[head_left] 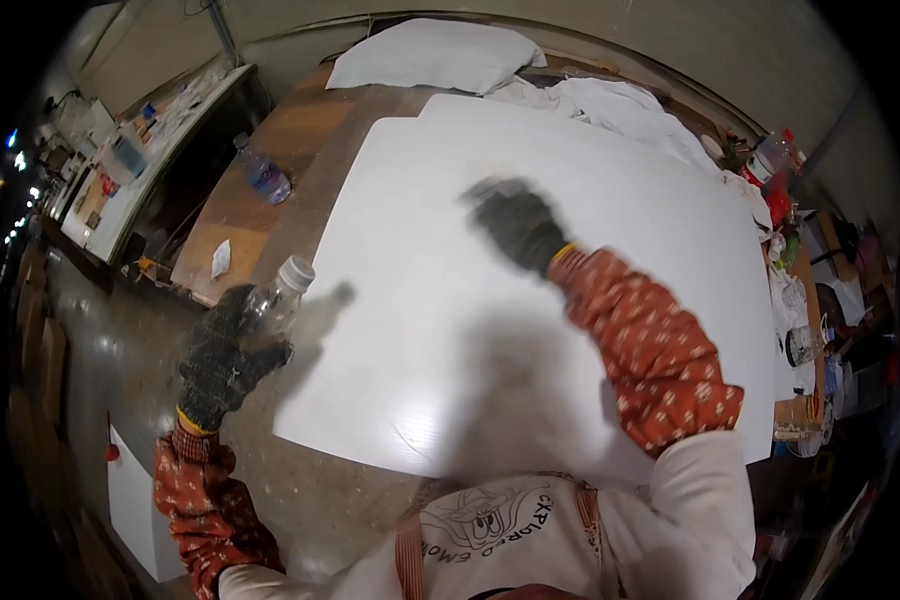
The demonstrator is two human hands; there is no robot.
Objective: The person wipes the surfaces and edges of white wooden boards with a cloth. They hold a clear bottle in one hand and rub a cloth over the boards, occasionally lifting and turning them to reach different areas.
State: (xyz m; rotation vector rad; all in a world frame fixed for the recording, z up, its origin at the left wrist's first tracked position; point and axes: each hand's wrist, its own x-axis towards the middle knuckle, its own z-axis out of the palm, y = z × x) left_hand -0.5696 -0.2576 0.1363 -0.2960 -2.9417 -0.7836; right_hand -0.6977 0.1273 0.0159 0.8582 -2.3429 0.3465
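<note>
My left hand, in a dark knitted work glove, is wrapped round a clear plastic bottle with a white cap. It holds the bottle tilted, just off the left edge of a large white panel. Over the middle of that panel is my right hand, gloved the same way. Motion smears its fingers; something pale shows at their tips, too blurred to name. Both forearms wear red patterned sleeve covers. The panel lies flat on a wooden table, and my shadow falls across its near part.
A labelled plastic bottle and a small white packet are on the table's left part. White cloths and a pale folded sheet line its far side. Clutter, including a clear bottle, crowds the right. A cluttered workbench stands far left.
</note>
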